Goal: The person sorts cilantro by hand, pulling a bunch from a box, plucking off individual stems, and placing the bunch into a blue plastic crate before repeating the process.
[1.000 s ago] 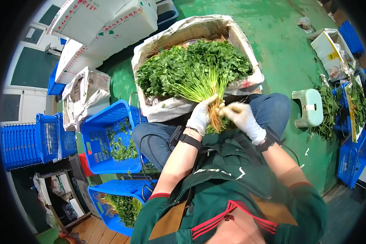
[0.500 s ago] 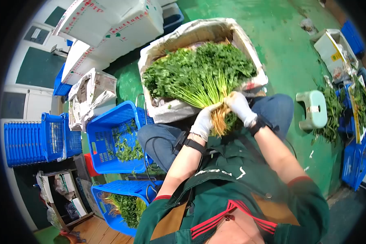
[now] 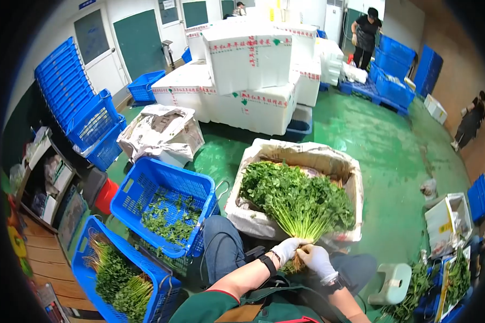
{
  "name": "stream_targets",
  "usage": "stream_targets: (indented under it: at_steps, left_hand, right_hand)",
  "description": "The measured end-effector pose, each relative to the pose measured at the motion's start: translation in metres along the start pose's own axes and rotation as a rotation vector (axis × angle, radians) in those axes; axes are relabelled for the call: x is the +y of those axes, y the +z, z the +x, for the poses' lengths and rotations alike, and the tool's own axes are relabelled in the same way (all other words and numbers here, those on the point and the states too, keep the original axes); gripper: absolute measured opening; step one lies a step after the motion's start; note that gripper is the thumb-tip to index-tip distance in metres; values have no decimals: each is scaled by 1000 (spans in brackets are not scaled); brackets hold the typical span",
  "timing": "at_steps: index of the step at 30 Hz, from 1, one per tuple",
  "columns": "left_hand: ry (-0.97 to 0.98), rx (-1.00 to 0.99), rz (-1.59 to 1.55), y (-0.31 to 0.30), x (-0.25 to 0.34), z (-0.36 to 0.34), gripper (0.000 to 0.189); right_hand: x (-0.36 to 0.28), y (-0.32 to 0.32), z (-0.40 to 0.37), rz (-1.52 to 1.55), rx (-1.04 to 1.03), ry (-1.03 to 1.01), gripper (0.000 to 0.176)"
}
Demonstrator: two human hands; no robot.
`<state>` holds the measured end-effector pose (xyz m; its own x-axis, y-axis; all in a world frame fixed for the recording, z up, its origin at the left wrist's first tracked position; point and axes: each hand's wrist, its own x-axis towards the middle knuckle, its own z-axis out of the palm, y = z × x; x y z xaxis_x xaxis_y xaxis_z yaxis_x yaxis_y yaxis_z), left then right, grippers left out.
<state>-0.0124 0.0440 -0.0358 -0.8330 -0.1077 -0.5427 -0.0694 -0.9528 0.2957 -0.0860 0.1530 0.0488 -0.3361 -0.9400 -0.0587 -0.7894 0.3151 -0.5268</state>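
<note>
My left hand [image 3: 287,250], in a white glove, is closed around the stem ends of a bunch of coriander [image 3: 302,210]. Beside it my right hand [image 3: 317,258], gloved too, is closed with its fingers at the root end, close against the left. The green stems fan out away from me, and the leaves rest over a white foam box [image 3: 242,213] lined with paper. Brown roots show a little below the hands. More greens lie inside that box, partly covered by the bunch.
On my left stand a blue crate [image 3: 125,189] with loose leaves and another blue crate [image 3: 83,258] holding bunches. A pale stool [image 3: 392,284] is at my right. White foam boxes [image 3: 248,59] are stacked ahead. A person [image 3: 367,35] stands near blue crates at the back.
The head view has tilted up, bringing the stacked boxes and other people into sight. Both hands still grip the coriander; the roots show less than before.
</note>
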Motion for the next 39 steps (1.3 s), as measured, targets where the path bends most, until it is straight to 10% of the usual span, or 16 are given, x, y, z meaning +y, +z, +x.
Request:
stream_targets:
  at_steps: [7, 11, 18, 25, 27, 28, 30, 36, 39]
  left_hand:
    - [38, -94, -32, 14, 9, 10, 10]
    - [307, 79, 284, 52, 20, -41, 6]
    - [125, 3, 209, 65, 54, -61, 6]
    - [24, -100, 168, 70, 51, -62, 10]
    - [143, -41, 336, 81, 36, -80, 12]
    - [126, -31, 359, 72, 35, -79, 12]
    - [148, -196, 233, 48, 31, -75, 11]
    - [10, -62, -17, 37, 19, -61, 6]
    - [9, -46, 123, 44, 17, -63, 5]
  right_hand:
    - [-19, -50, -9, 934, -1, 453, 34]
    - [-9, -60, -16, 1225, 103, 270, 36]
    - [18, -44, -8, 1087, -164, 447, 47]
    - [57, -2, 38, 1966, -254, 244, 52]
    - [56, -5, 41, 2140, -650, 24, 49]
    - [41, -11, 41, 2166, -631, 9, 49]
    - [0, -26, 35, 1888, 74, 361, 46]
    - [23, 10, 44, 1758, -19, 649, 34]
    - [-4, -11, 30, 1536, 311, 335, 22]
